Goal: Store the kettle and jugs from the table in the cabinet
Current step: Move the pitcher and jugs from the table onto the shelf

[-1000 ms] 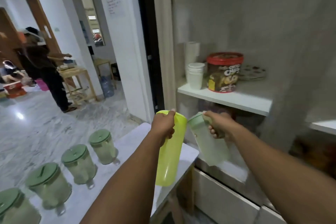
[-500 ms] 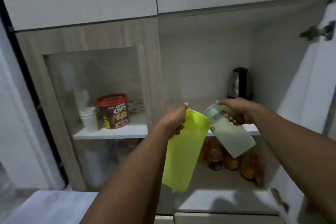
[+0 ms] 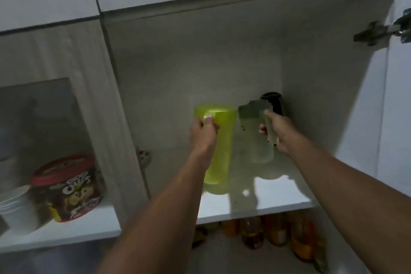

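Both arms reach into the open cabinet above its white shelf [image 3: 278, 204]. My left hand [image 3: 203, 132] grips the rim of a tall yellow-green jug [image 3: 222, 151], upright, its base at or just above the shelf. My right hand [image 3: 278, 133] holds the handle of a clear jug with a green lid [image 3: 253, 131], upright, to the right of the yellow one. The dark kettle [image 3: 272, 101] stands at the back right corner, mostly hidden behind the clear jug and my hand.
The cabinet door [image 3: 387, 107] hangs open on the right with a metal hinge [image 3: 373, 31]. A red-lidded cereal tub [image 3: 69, 189] and stacked white cups [image 3: 15, 207] sit in the left compartment. Several bottles [image 3: 275, 231] stand on the shelf below.
Both hands have pushed the two jugs up and deeper into the cabinet, from tilted in front of the shelf to upright over it. The view has swung closer and upward.
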Demonstrator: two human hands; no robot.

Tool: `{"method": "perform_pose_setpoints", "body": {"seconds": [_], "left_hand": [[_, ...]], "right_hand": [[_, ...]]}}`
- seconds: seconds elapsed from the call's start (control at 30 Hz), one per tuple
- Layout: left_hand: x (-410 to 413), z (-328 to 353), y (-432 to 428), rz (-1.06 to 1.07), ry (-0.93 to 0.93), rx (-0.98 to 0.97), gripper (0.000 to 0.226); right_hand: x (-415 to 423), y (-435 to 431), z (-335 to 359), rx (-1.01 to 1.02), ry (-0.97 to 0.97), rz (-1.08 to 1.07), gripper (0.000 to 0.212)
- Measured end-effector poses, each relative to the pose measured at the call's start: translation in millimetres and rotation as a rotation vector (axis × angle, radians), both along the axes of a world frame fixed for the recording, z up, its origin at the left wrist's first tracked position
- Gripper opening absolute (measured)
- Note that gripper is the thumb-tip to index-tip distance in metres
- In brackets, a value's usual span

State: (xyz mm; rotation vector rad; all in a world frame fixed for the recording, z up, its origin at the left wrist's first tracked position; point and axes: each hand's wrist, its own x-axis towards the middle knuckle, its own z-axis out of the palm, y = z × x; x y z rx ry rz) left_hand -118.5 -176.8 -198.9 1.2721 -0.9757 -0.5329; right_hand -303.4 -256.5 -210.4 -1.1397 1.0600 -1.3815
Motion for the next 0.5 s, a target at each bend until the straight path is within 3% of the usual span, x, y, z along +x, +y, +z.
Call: {"method": "perform_pose_setpoints", "body": {"seconds": [0.1,0.2,0.33,0.43,0.5], "left_hand": [[-2,-14,-64,0.005,0.048,0.049,0.025],[-5,-23,-124,0.021,0.074,0.111,0.038],[-8,-35,-188,0.091,0.01,0.081,0.03],[-8,-33,-217,0.051,0.031,0.098,0.036],[-4,-32,-238,0.014,0.051,0.124,0.051]], "right_hand": [[10,-70,-25,0.062,-0.033,0.003,0.024],[15,-127,-42,0.091,-0.002,0.024,0.027],[25,-190,-58,0.112,0.065,0.056,0.036],[31,-220,-58,0.159,0.128,0.054,0.047],[31,-235,-58,0.151,0.178,0.061,0.044]]}}
